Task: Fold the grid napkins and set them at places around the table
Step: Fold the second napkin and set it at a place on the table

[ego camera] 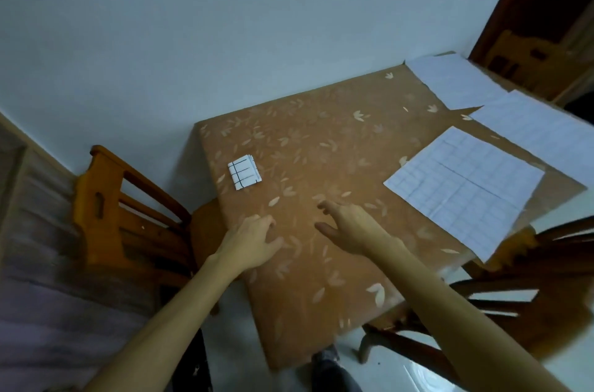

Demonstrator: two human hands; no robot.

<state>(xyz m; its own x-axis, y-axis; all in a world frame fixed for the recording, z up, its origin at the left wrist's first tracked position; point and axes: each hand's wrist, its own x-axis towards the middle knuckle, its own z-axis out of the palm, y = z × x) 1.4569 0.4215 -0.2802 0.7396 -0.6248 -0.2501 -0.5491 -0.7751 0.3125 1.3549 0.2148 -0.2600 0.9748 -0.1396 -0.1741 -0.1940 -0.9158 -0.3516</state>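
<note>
On the table (337,166), near its left edge and just by the left chair (106,202), one folded napkin (245,173) already lies at a place, small and square with its grid lines showing. Three flat napkins wait on the right side: the nearest sheet (466,189) overhangs the right edge a little, a second sheet (540,131) lies beyond it, and a third sheet (456,83) sits at the far right corner. You look to be between napkins, with one placing done and the next fold not yet begun. Your next move is likely a reach to the right for the nearest sheet, drawing it to the bare middle of the cloth where you have room to crease it flat. Your left hand (254,243) hovers low over the near left part of the table, fingers loosely curled and holding nothing; whether it touches the cloth is not clear. Your right hand (350,227) is stretched forward over the middle, fingers spread wide and empty, well apart from the folded napkin and short of the nearest sheet. A second chair (530,279) stands at the right side.
</note>
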